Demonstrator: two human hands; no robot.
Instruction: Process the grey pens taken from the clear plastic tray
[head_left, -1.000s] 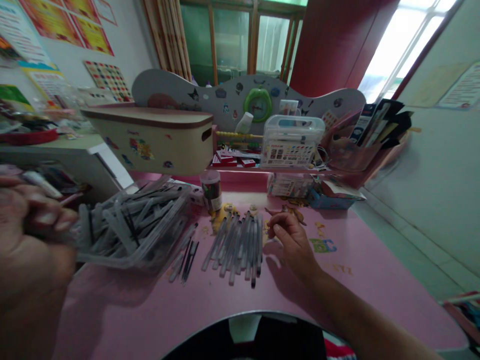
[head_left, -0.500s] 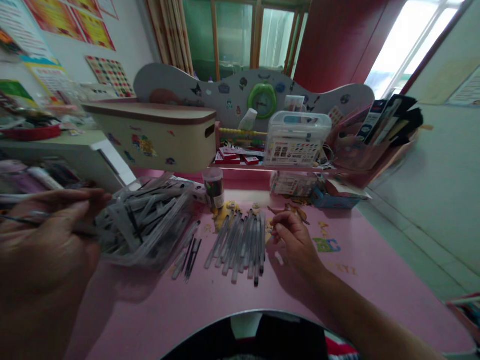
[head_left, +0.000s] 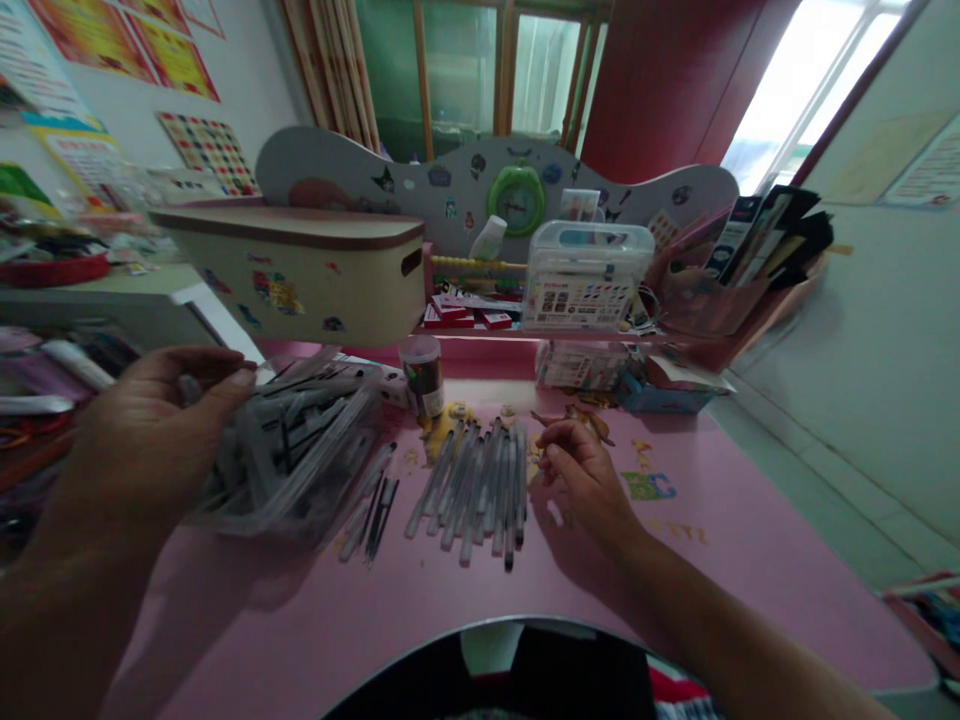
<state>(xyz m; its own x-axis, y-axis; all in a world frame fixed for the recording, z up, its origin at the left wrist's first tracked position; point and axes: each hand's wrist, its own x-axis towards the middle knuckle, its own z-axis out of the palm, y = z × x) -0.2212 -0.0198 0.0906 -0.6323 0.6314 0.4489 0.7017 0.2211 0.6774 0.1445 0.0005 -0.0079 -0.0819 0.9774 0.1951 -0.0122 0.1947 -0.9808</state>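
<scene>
My left hand (head_left: 169, 430) hovers over the near left part of a clear plastic box (head_left: 349, 480) heaped with pens. Its fingers reach forward with the thumb a little apart, and I make out nothing held. My right hand (head_left: 581, 465) rests on the pink desk, fingers loosely bent and empty. Just left of it lies a row of clear-barrelled pens (head_left: 472, 490), side by side, several with dark ends. Between that row and the box are a few thin dark refills (head_left: 381, 520) and pale pen barrels (head_left: 356, 530).
Behind the box stand a lidded cream bin (head_left: 315, 290) and a small clear tub (head_left: 422, 375). A clear carry case (head_left: 589, 280) sits on the shelf, a blue box (head_left: 664, 395) below it. Bags and loose items (head_left: 45, 370) fill the far left.
My left hand has swung right from the far left to above the plastic box; a thin dark item seen by it before no longer shows. My right hand stays beside the pens.
</scene>
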